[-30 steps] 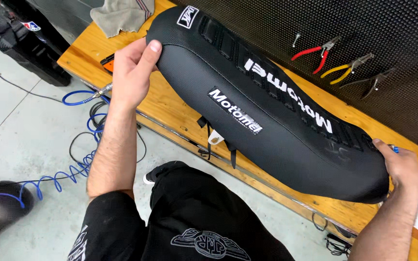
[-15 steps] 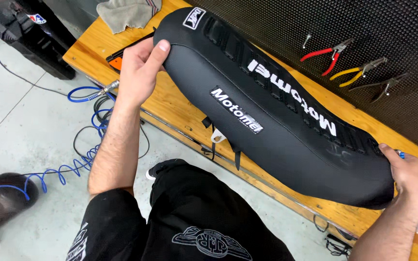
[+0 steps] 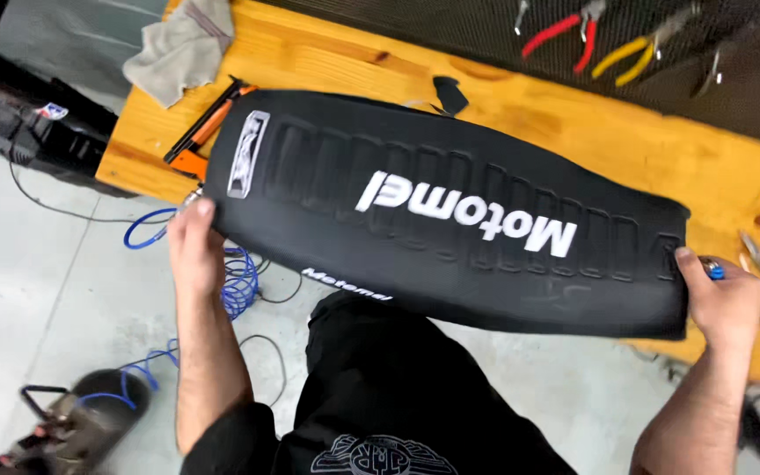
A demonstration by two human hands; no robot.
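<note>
A long black motorcycle seat (image 3: 450, 220) with white lettering lies across the middle of the frame, over the near edge of a wooden workbench (image 3: 573, 132). The left hand (image 3: 193, 246) grips its wider end at centre left; the right hand (image 3: 723, 303) clasps the narrow end at right. At upper left a grey rag (image 3: 182, 48) lies on the bench, with an orange and black tool (image 3: 204, 132) partly hidden under the seat. Red pliers (image 3: 565, 26) and yellow pliers (image 3: 639, 48) lie at the upper right. A blue coiled hose (image 3: 237, 281) lies on the floor below the left hand.
</note>
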